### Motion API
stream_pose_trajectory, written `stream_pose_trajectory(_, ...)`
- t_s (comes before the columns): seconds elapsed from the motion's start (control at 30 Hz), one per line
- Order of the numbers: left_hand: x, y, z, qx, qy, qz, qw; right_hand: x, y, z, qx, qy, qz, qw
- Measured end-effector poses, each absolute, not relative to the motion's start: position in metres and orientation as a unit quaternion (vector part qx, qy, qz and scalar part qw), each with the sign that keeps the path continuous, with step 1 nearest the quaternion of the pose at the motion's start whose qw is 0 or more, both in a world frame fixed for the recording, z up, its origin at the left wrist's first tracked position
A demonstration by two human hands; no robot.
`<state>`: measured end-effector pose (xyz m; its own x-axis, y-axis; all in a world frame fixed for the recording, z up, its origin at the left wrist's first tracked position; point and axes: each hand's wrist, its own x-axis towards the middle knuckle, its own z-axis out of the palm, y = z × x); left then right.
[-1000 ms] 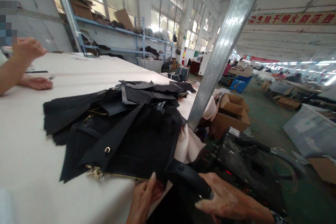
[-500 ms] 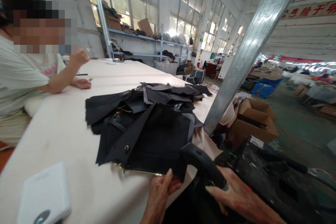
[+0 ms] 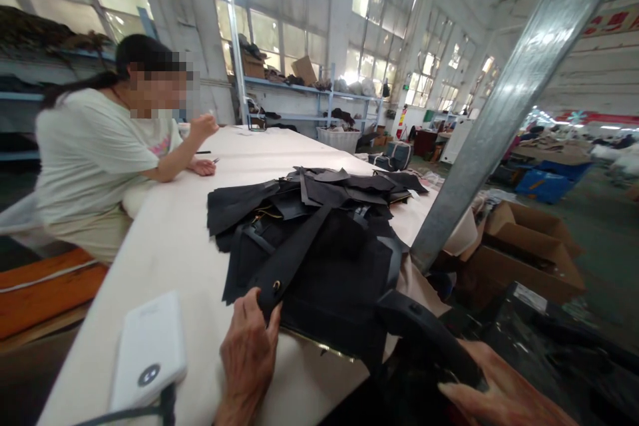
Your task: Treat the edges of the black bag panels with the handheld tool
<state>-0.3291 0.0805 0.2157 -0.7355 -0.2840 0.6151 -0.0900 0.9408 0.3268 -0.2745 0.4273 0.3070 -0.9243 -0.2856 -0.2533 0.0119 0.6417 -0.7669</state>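
Observation:
A heap of black fabric pieces [image 3: 319, 239] with gold zips and eyelets lies on the long white table [image 3: 174, 253]. My left hand [image 3: 248, 353] rests at the near corner of the heap, fingers closed on a black flap [image 3: 289, 263] that carries a gold eyelet. My right hand [image 3: 499, 396] lies low at the right on a black curved handle [image 3: 424, 336] of a dark machine, fingers stretched over it.
A white power bank [image 3: 147, 349] with a cable lies on the table near my left hand. A person in a pale shirt [image 3: 94, 160] sits at the table's left side, arms on it. A slanted metal post [image 3: 504, 113] rises at the table's right edge, with cardboard boxes [image 3: 529, 249] on the floor beyond.
The view has swung left, bringing the seated person and the power bank into sight. My left hand has moved from the heap's bottom edge up to the flap with the eyelet.

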Motion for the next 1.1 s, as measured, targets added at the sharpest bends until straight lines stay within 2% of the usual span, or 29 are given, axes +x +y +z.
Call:
stream_pose_trajectory(0.07, -0.337, 0.079, 0.215, 0.084, -0.935, -0.154, 0.308, -0.271, 0.428, 0.31, -0.086, 0.898, -0.396, 0.169)
stream_pose_trajectory(0.2, -0.345, 0.074, 0.213, 0.036, -0.905, -0.311, 0.289, -0.27, 0.43, 0.318, -0.103, 0.908, -0.365, 0.178)
stream_pose_trajectory(0.3, -0.346, 0.062, 0.218, 0.048, -0.866, -0.419, 0.268, -0.271, 0.44, 0.319, -0.051, 0.923, -0.364, 0.118)
stream_pose_trajectory(0.4, -0.345, 0.049, 0.229, 0.09, -0.829, -0.521, 0.183, -0.271, 0.445, 0.321, -0.055, 0.922, -0.37, 0.098)
stream_pose_trajectory(0.57, -0.339, 0.047, 0.246, 0.098, -0.735, -0.666, 0.088, -0.266, 0.412, 0.335, -0.077, 0.924, -0.352, 0.129)
stream_pose_trajectory(0.77, -0.333, 0.055, 0.253, 0.058, -0.694, -0.715, 0.061, -0.272, 0.345, 0.344, -0.088, 0.893, -0.372, 0.239)
stream_pose_trajectory(0.9, -0.333, 0.052, 0.251, 0.039, -0.699, -0.712, 0.054, -0.283, 0.318, 0.335, -0.135, 0.884, -0.369, 0.253)
stream_pose_trajectory(1.1, -0.33, 0.047, 0.252, -0.014, -0.721, -0.691, 0.051, -0.306, 0.307, 0.294, -0.238, 0.861, -0.385, 0.232)
